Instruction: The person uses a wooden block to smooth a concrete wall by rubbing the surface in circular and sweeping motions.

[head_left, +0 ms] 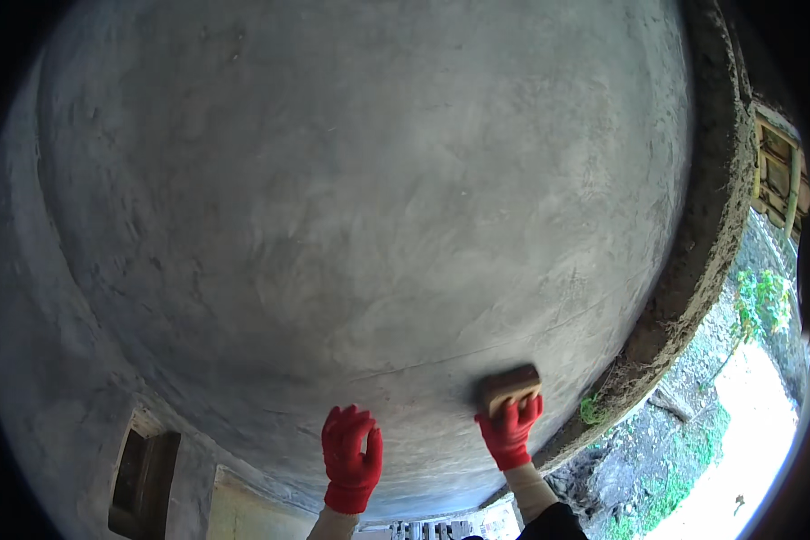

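Note:
A grey plastered surface [360,198] fills most of the view, with smears and a faint line across its lower part. My right hand [511,436], in a red glove, grips a brown rectangular block [510,389] with dark edges. That block lies against the plaster, or very close to it; I cannot tell its material. To the left, my left hand [351,457] wears a matching red glove and is raised in front of the same surface. It holds nothing; its fingers are loosely bent and its thumb stands apart.
A rough ledge [666,315] with dry roots curves along the right side. Beyond it are sunlit ground [729,441], a green plant [761,301] and a tiled roof edge [780,171]. At the lower left a dark framed opening [142,477] sits in the wall.

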Motion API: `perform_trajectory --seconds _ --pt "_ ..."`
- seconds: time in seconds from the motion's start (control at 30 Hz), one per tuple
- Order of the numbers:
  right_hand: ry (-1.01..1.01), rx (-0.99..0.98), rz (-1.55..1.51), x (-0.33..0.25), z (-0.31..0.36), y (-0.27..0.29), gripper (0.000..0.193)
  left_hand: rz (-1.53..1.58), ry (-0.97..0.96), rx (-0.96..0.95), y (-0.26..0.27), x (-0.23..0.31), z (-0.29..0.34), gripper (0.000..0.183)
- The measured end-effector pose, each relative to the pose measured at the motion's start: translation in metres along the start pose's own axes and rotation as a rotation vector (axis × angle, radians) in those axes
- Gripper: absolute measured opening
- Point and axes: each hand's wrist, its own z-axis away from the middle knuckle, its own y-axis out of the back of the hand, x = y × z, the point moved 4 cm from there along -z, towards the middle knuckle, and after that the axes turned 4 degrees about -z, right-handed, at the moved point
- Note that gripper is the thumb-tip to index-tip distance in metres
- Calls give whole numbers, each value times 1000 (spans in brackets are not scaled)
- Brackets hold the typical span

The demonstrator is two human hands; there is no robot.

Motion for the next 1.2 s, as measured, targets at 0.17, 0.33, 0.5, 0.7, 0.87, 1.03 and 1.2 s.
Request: perform_trajectory --seconds 0.17,0.33,0.5,0.7,0.87,1.03,1.2 --pt "91 44 53 -28 -104 4 87 -26 149 36 22 0 9 23" --pt "-4 128 30 -64 -185 7 83 29 270 56 27 -3 22 20" --pt "57 -88 144 -50 4 -31 101 118 356 25 37 2 34 19" --pt "62 1 80 -104 -120 -27 90 103 345 3 55 -3 44 20" --pt "2 90 71 -142 -210 -24 86 130 405 71 60 5 49 20" --pt "102 -96 70 -121 -17 -67 91 150 440 54 61 8 67 19" --pt "287 -172 -28 -175 -55 -71 78 220 564 135 81 2 75 16"
